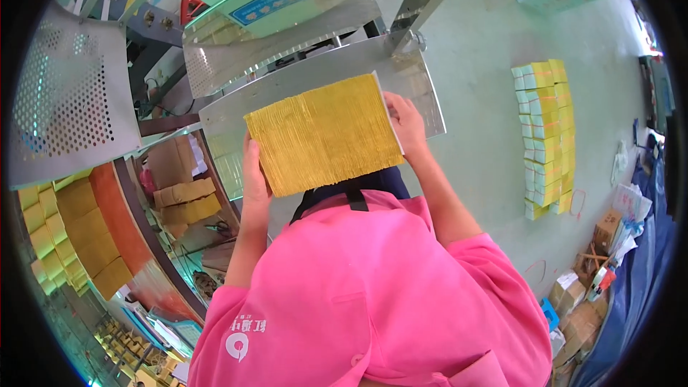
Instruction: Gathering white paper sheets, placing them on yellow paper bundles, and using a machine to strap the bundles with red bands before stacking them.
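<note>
Between my two hands is a thick stack of yellow paper sheets [322, 136], its ridged edges facing up. A white board or sheet [388, 111] runs along its right end. My left hand [256, 170] presses against the stack's left end, the thumb along its side. My right hand [405, 123] grips the right end over the white piece, some fingers bent at its edge. Underneath lies the grey metal table [236, 111] of a machine, partly hidden by the stack. Whether the stack rests on it or is lifted, I cannot tell.
A clear machine guard [287, 25] stands beyond the table, with a perforated metal panel [68, 93] at left. Yellow stacks [93, 236] sit on a bench at lower left. Banded bundles [546, 136] line the floor at right, near cardboard boxes [584, 322] and a blue tarp [623, 279].
</note>
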Tool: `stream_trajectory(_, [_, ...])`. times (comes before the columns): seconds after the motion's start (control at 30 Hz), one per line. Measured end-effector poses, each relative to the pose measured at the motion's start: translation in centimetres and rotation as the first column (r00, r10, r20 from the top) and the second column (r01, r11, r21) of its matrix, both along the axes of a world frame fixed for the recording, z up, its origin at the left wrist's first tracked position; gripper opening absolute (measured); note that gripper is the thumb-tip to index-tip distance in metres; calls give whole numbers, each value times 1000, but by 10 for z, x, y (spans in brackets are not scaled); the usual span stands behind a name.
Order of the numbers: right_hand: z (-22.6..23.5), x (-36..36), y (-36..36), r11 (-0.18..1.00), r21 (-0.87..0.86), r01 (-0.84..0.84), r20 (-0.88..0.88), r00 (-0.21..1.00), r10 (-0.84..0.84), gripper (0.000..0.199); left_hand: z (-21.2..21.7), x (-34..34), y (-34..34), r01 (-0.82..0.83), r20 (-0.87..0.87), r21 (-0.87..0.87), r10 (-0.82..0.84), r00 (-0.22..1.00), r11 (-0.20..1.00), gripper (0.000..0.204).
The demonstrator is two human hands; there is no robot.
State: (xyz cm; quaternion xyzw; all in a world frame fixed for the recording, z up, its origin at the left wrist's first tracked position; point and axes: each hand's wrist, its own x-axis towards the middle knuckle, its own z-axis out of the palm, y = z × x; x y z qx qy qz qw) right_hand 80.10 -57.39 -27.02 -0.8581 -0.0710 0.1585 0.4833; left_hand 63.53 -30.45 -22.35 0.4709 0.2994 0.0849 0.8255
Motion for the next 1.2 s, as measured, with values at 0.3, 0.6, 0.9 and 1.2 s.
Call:
stream_trajectory(0.3, [38,9,-23,877,467,114,-515,841,165,32,4,0,6,35,-87,-19,-37,996,999,52])
stream_trajectory(0.6, [64,9,-26,884,452,-120,-413,850,327,54,7,3,2,32,-79,41,-29,996,999,53])
stream_trajectory(0.9, [84,25,-18,931,290,-221,-289,907,306,40,9,4,1,28,-88,21,-26,996,999,55])
stream_trajectory(1.2, [94,26,-6,855,-274,-440,81,875,477,27,11,5,3,42,-89,29,-39,995,999,53])
